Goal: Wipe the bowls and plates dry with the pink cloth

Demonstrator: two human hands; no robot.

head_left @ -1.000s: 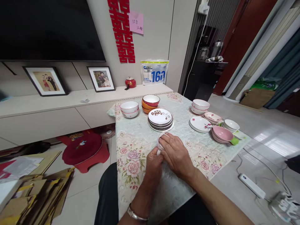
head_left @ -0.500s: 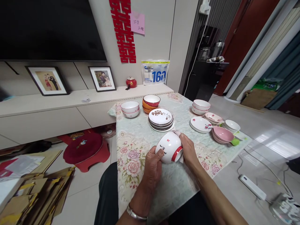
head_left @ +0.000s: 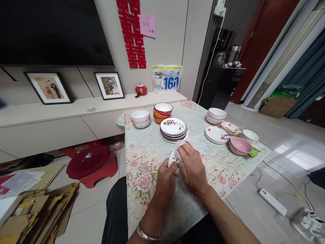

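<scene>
Right hand [head_left: 194, 167] swung in over the bowl [head_left: 172, 161] with the cloth [head_left: 178, 148] since last frame, my left hand [head_left: 165, 181] clamped on its near-left side, so they're together just below frame centre, bowl ahead of left, under right, axis hidden.

Both hands close together above table [head_left: 154, 149], toward near edge, well in from left edge. Left hand [head_left: 166, 174] lower, fingers curled in, thumb bent on top; left wrist [head_left: 156, 206] above near edge. Right hand [head_left: 193, 166] back upward, fingers bent, tips toward left hand. Right forearm [head_left: 223, 210] slants in across near edge. Left leg [head_left: 115, 211] beside left edge.
</scene>
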